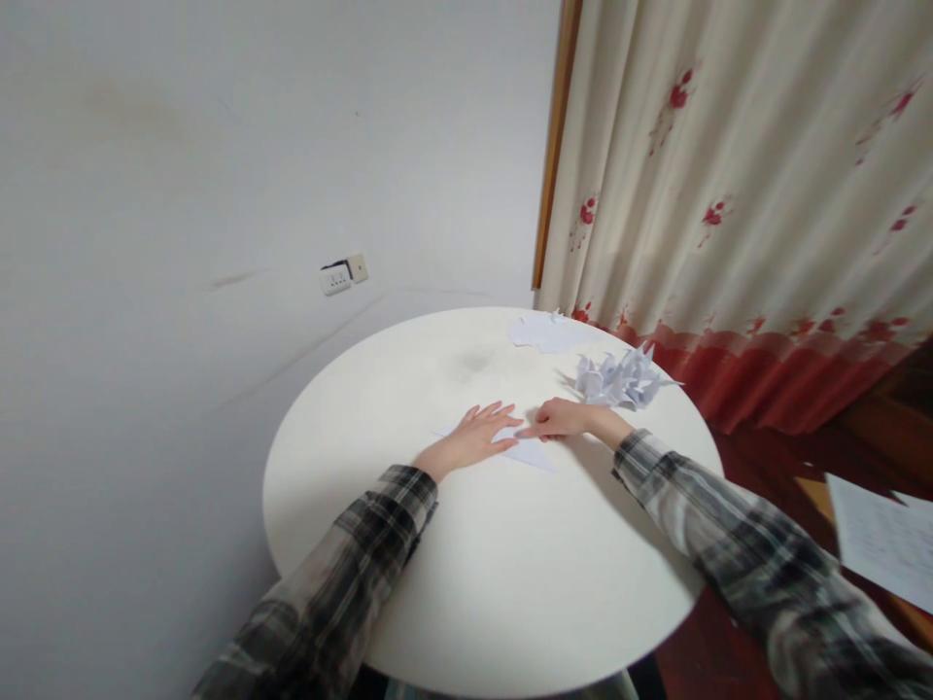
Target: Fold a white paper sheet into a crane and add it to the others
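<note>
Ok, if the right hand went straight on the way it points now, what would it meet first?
Likely the left hand, spread over the white paper just ahead of the right hand; whether the two hands touch is hard to tell.

Triangular white paper [535, 455], on round white table [510, 583].
Left hand [473, 437] spread flat over it; right hand [560, 418], index finger extended, touching; pointed folded-paper figures [619, 379] clustered just beyond.
</note>
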`<action>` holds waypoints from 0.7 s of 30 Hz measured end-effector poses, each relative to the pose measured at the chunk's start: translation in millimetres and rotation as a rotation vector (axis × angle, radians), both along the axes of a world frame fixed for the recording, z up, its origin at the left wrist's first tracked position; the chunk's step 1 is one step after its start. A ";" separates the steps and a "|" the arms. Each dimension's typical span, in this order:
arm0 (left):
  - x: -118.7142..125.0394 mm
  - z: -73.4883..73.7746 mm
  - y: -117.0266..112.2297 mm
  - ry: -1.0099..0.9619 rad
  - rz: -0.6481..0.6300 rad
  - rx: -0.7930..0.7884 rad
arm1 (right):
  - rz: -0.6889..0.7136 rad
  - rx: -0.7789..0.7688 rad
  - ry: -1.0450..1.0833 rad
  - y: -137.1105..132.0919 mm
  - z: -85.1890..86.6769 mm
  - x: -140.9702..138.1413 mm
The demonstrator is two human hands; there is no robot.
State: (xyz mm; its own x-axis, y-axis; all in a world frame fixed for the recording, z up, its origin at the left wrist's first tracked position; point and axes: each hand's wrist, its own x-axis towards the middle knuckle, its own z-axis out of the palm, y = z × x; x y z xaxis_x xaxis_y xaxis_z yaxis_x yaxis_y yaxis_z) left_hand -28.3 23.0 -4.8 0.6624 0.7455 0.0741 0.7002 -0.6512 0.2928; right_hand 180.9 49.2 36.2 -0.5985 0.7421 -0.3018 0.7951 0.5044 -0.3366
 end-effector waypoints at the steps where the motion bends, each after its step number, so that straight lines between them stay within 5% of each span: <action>1: 2.0 1.3 -1.3 0.001 0.001 -0.004 | -0.031 0.025 -0.007 0.8 -0.3 -1.4; 10: 1.2 6.4 0.7 -0.005 -0.001 -0.011 | -0.005 0.302 -0.073 1.3 -6.8 -1.4; 21: -6.9 0.1 10.9 0.006 -0.003 -0.019 | 0.017 0.176 0.082 -4.3 -9.3 6.3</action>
